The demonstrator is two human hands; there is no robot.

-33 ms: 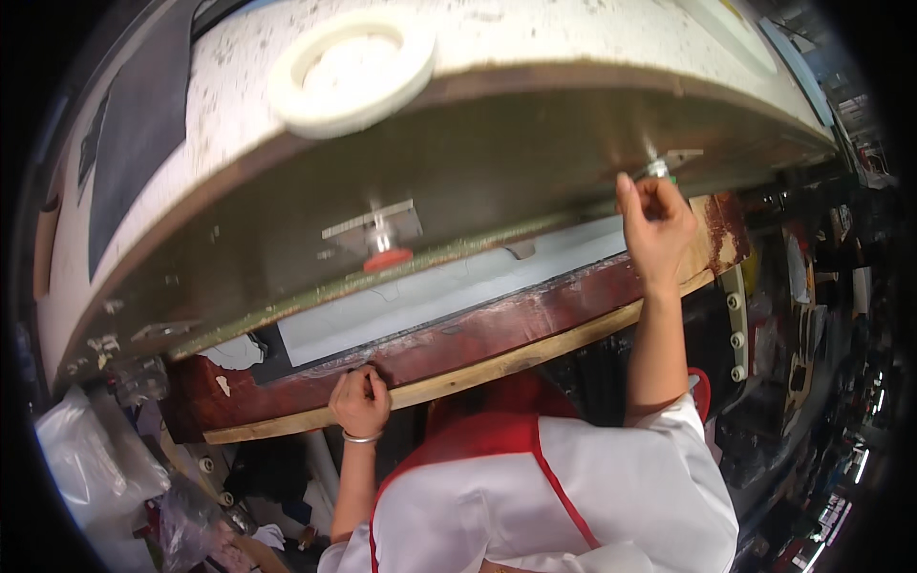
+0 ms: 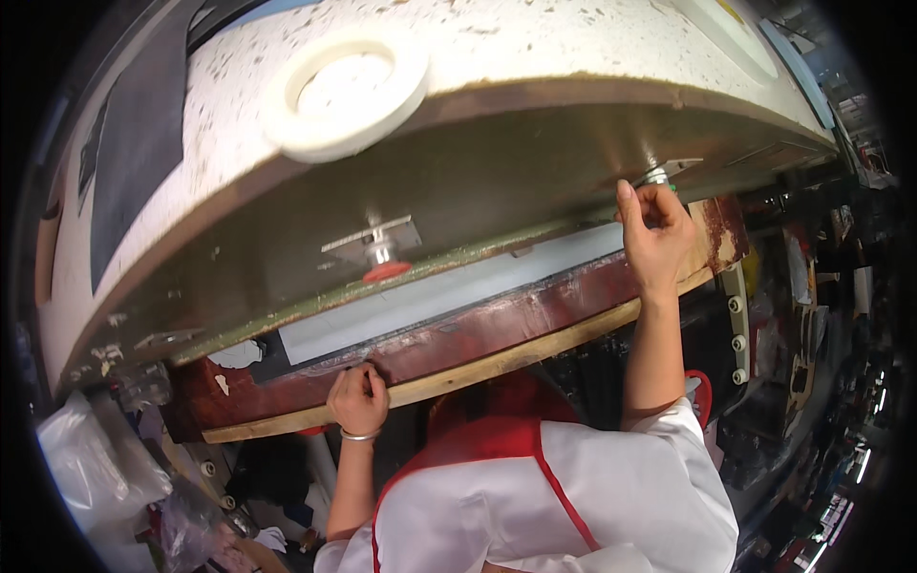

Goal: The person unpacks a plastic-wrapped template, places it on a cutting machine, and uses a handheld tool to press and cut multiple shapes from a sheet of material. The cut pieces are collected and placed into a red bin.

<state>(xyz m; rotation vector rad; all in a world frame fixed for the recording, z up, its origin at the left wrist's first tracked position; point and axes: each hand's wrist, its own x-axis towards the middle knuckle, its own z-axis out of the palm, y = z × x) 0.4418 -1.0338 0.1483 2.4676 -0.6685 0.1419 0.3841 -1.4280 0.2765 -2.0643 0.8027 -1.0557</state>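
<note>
Red-brown frame (image 2: 497, 320) is what both my hands are on: a long stained bar with a pale wooden strip along its lower edge, running under the raised speckled white table top (image 2: 535, 48), and I place everything else against it. Far to its left and below its left end, crumpled clear plastic bags (image 2: 81, 468) lie in a heap. Above the frame's left half, on the white top, sits a roll of white tape (image 2: 346, 91), with a dark panel (image 2: 138, 153) further left of it. My left hand (image 2: 359, 396) is at the frame's lower edge, left of its middle, fingers curled together and pressed onto the wood, with a thin bracelet (image 2: 357, 436) on the wrist just below. Just above the frame, between it and the dark underside of the top, a pale grey sheet (image 2: 449, 296) lies along its length, and over that hangs a metal bracket with a red knob (image 2: 385, 270). My right hand (image 2: 655, 234) is raised at the frame's right end, just above it, fingers bent and pinched round a small metal fitting (image 2: 657, 175) under the top. Right of the frame's end, a pale strip with round knobs (image 2: 735, 325) runs downward.
</note>
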